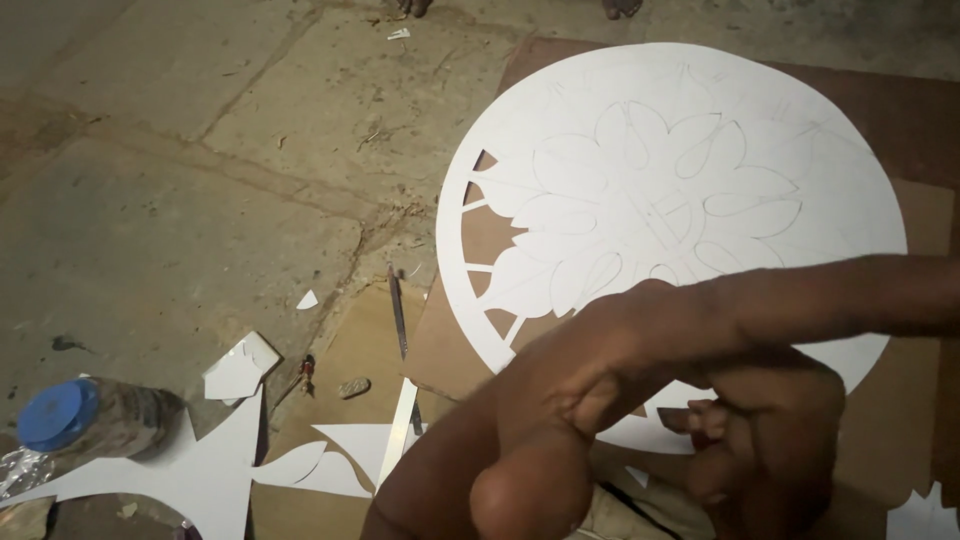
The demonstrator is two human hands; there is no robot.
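Observation:
A large white round sheet [680, 130] lies on brown cardboard [455, 345], with a flower pattern drawn on it and several openings cut along its left rim. My right forearm comes in from the right, and my right hand [610, 365] hangs blurred, fingers curled, over the sheet's lower edge. Below it my left hand [760, 435] shows curled fingers next to a small dark object [672, 412]. I cannot tell whether either hand grips anything. My bent leg [520, 490] fills the bottom middle and hides the sheet's near rim.
White offcuts [205, 470] lie at the bottom left beside a plastic bottle with a blue cap [60, 415]. A thin dark rod [398, 312] and a white strip [400, 425] rest on the cardboard. Another person's feet [415, 6] show at the top edge of the stone floor.

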